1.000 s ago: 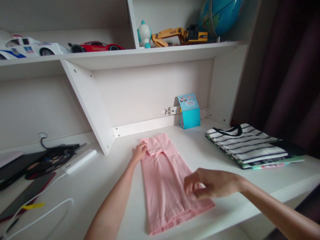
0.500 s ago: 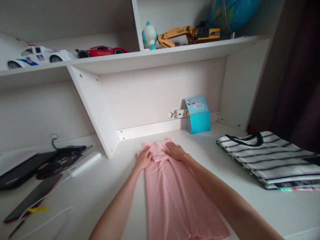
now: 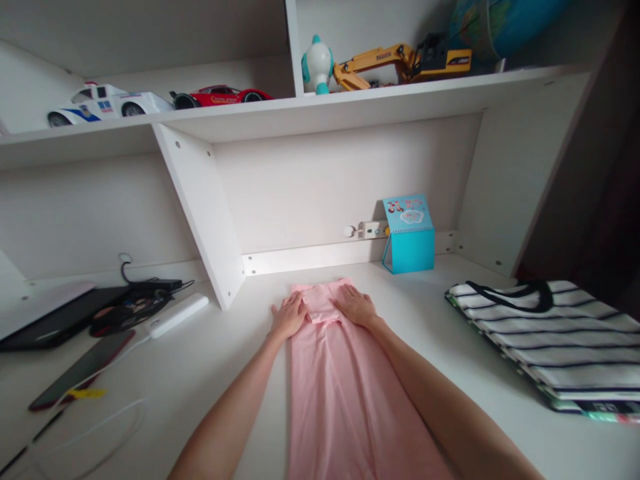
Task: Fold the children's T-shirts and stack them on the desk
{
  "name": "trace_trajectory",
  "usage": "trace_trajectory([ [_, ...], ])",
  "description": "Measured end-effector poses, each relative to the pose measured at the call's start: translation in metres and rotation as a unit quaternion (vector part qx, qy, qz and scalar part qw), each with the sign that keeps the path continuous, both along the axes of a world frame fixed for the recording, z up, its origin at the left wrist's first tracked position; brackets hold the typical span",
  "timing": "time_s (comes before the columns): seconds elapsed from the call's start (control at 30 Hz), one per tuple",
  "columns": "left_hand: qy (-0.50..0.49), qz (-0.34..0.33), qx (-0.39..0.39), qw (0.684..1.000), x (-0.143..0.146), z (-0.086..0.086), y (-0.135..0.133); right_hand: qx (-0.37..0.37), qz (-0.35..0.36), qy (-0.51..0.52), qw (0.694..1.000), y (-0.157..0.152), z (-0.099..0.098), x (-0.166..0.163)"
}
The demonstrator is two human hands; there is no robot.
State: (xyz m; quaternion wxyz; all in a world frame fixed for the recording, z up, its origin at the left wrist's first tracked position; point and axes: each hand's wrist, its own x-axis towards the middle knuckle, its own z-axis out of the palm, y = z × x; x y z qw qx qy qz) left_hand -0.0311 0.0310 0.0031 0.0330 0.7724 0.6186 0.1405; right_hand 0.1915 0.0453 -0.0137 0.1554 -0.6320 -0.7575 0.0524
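Note:
A pink garment point(image 3: 335, 387) lies folded lengthwise on the white desk point(image 3: 425, 333), its far end towards the wall. My left hand point(image 3: 289, 316) rests flat on the garment's far left corner, fingers stretched out. My right hand point(image 3: 356, 307) lies flat on the far right corner, fingers spread. Between the two hands a small folded flap of pink cloth point(image 3: 320, 308) shows. Both forearms run along the garment's sides.
A stack of folded clothes topped by a black-and-white striped shirt point(image 3: 550, 333) lies at the right. A blue desk calendar point(image 3: 409, 235) stands at the back wall. A power bank point(image 3: 178, 315), cables, a phone point(image 3: 83, 368) and a laptop point(image 3: 45, 320) lie left. Toy cars and a toy excavator point(image 3: 403, 61) sit on the shelf above.
My right hand left the garment's near right edge and moved to its far end, landing flat beside my left hand. The view shifted closer and slightly left.

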Motion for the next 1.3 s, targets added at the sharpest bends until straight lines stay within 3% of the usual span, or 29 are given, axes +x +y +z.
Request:
trace_trajectory([
  [1.03,0.01,-0.014,0.0,1.0,-0.001,0.004,-0.007,-0.02,0.012,0.01,1.0,-0.007,0.008,0.0],
  [1.17,0.015,-0.014,0.012,1.0,0.004,0.01,-0.012,-0.022,0.022,0.006,0.999,-0.016,0.019,0.0],
  [1.3,0.041,-0.043,0.005,0.998,0.016,0.026,-0.03,-0.053,0.081,-0.017,0.995,-0.04,0.046,0.008],
])
